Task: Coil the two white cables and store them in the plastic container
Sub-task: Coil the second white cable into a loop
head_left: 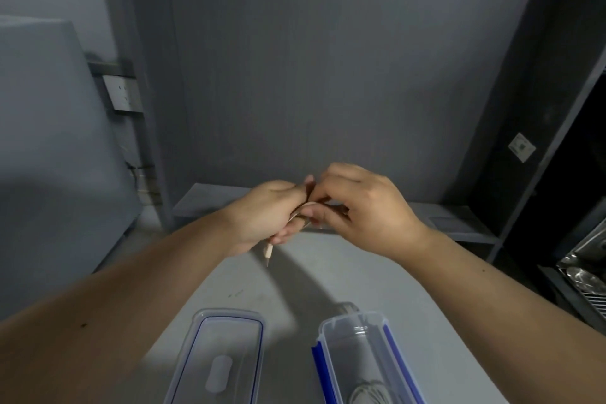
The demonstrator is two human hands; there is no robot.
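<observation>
A white cable [303,211] is bunched between the two hands, raised above the far part of the grey bench [295,279]. Only a few pale loops show between the fingers, curving roughly left to right; their full shape is hidden by the hands. One end of it, a slim tapered plug [268,252], sticks out below the left hand and points down toward the bench, tilted slightly toward the viewer.

The left hand [265,216] is curled into a loose fist around the bundle, back of the hand up, thumb pressed toward the right hand. The right hand [364,207] meets it from the right, wrist bent, its thumb and first fingers pinching the loops where the two hands touch. Both forearms reach forward from the lower corners and converge at the middle.

On the near edge of the bench stands the plastic container [354,361], clear with blue edges, its long axis running away from the viewer. A second coiled cable [370,392] lies in its near end. Just left of it, apart, lies the lid [196,354], clear with a blue seal line, its long axis running the same way.
</observation>
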